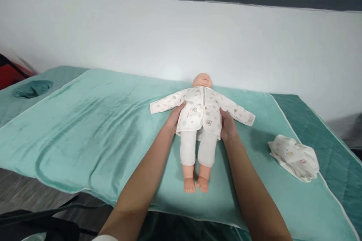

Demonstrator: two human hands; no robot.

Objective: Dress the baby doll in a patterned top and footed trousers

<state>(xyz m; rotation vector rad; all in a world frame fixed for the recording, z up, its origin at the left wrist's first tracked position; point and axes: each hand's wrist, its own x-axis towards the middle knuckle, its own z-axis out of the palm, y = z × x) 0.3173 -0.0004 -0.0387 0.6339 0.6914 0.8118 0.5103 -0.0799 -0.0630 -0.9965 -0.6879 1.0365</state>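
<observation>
A baby doll with a pinkish head and feet and white soft legs (187, 147) lies face up on the bed (60, 72), head toward the far edge by the white wall (169, 37), feet toward the near edge. It wears a white long-sleeved jacket with small printed figures (192, 110). The left hand (175, 117) and right hand (227, 125) grip the clothed doll at either side below the sleeves, thumbs toward the front; the fingers are mostly hidden, so I cannot tell how much is cloth and how much body.

Even, gentle pressure from both sides should keep the doll straight and the jacket fronts level; they part at neck and hem. Both sleeves stretch outward just beyond the hands and could get caught.

A crumpled white printed cloth (295, 157) sits right of the right forearm, toward the bed's right end. The mint-green plush sheet (98, 120) has loose folds left of the doll that might drag. Quilted darker green fabric (325, 147) shows at the right end; an oval hole (32, 88) is at the left.
</observation>
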